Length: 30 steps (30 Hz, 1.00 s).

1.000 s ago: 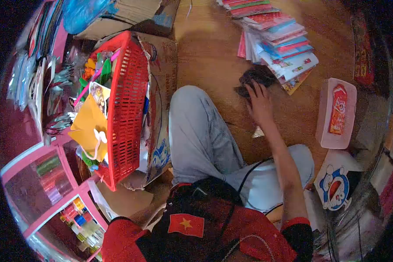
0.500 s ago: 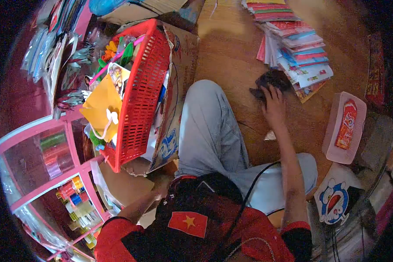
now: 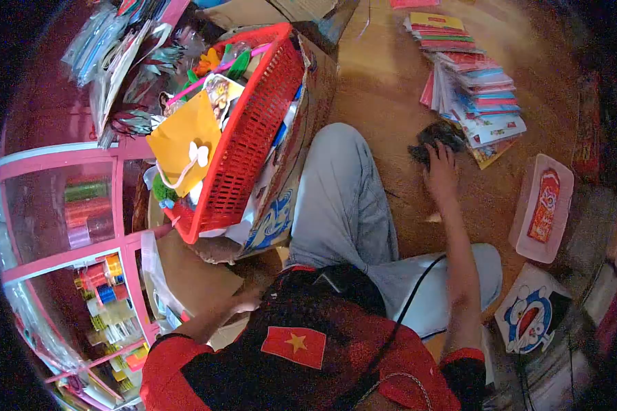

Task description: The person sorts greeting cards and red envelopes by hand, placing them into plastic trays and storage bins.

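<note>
My right hand [image 3: 441, 172] reaches out over the wooden floor, its fingers curled on a crumpled dark cloth [image 3: 434, 140]. The cloth lies against the floor, just left of the near end of a fanned row of colourful flat packets [image 3: 490, 103]. Close to my waist on the other side is my left hand [image 3: 247, 301]; its fingers are hidden and blurred, and I cannot make out anything in it.
A red plastic basket [image 3: 253, 137] full of craft pieces leans on a cardboard box at left. To the right are a clear plastic box [image 3: 543, 209] with a red packet and a blue cartoon cat picture [image 3: 530, 318]. Pink-framed shelves [image 3: 127, 205] stand far left.
The whole view has shifted and tilted a little, so most things sit further right. My right hand stays on the cloth, which looks more bunched up. My left hand remains by my waist.
</note>
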Tool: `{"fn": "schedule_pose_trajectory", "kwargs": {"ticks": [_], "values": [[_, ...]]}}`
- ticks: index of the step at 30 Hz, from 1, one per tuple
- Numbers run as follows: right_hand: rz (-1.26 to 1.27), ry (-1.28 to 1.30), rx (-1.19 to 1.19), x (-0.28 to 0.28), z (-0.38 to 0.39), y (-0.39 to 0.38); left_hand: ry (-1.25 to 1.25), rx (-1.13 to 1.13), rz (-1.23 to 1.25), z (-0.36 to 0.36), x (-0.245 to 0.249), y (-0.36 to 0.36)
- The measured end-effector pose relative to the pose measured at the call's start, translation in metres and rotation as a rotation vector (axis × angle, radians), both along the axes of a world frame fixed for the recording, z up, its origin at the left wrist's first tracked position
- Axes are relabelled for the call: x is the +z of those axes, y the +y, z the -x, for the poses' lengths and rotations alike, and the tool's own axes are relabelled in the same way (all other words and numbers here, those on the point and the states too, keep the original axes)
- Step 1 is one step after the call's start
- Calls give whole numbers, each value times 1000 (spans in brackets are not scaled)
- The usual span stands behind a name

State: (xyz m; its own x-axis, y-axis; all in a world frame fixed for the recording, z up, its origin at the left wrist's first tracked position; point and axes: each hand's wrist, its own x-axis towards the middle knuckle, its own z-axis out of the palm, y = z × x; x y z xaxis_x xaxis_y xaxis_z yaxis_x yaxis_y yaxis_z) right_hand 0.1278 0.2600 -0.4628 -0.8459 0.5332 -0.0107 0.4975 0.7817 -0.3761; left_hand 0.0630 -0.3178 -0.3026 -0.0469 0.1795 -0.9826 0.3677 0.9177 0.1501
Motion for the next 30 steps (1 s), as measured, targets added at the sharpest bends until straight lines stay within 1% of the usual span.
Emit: {"fn": "schedule_pose_trajectory", "kwargs": {"ticks": [3, 5, 6, 7, 9, 11, 13, 14, 15, 16, 17, 18, 19, 20, 22, 23, 24, 26, 27, 28, 29, 30], "values": [[-59, -37, -40, 6, 2, -8, 9, -30, -45, -2, -15, -7], [-83, -160, -188, 23, 2, -10, 18, -66, -78, 5, -22, -11], [11, -93, -216, 8, 0, -6, 27, -90, -100, 12, -26, -12], [-1, -97, -246, -5, -2, -1, 44, -127, -124, 21, -30, -13], [105, 18, -237, -32, -17, 2, 156, -260, -197, 46, -36, -8], [177, -161, -261, -43, -25, -3, 386, -480, -330, 66, -37, 12], [-100, -131, -220, -30, -42, -31, 536, -564, -433, 71, 1, 75], [-131, -143, -248, -22, -54, -28, 515, -501, -481, 63, 42, 124], [93, -206, -174, -14, -61, -25, 491, -439, -529, 56, 83, 172], [323, -267, -96, -4, -69, -24, 496, -322, -732, 50, 87, 190], [304, -273, -109, 7, -80, -26, 496, -196, -927, 46, 88, 199], [337, -202, -197, 19, -91, -29, 490, -196, -948, 45, 84, 207], [365, -135, -282, 36, -103, -29, 416, -210, -921, 43, 74, 213], [355, -152, -285, 51, -118, -30, 336, -220, -879, 40, 61, 216], [690, 48, -356, 81, -144, -39, 229, -533, -776, 55, 27, 239], [686, 28, -367, 83, -158, -48, 264, -646, -749, 52, 29, 263], [720, 194, -431, 88, -167, -55, 182, -652, -766, 60, 8, 290], [718, 509, -501, 104, -175, -71, 310, -701, -1118, 66, 0, 340], [707, 521, -507, 110, -180, -75, 346, -604, -1204, 60, 11, 366], [687, 532, -532, 110, -185, -80, 374, -509, -1275, 49, 23, 385], [673, 545, -559, 105, -188, -84, 369, -530, -1268, 40, 30, 398], [723, 614, -676, 98, -187, -92, 450, -551, -1273, 32, 32, 408]]}}
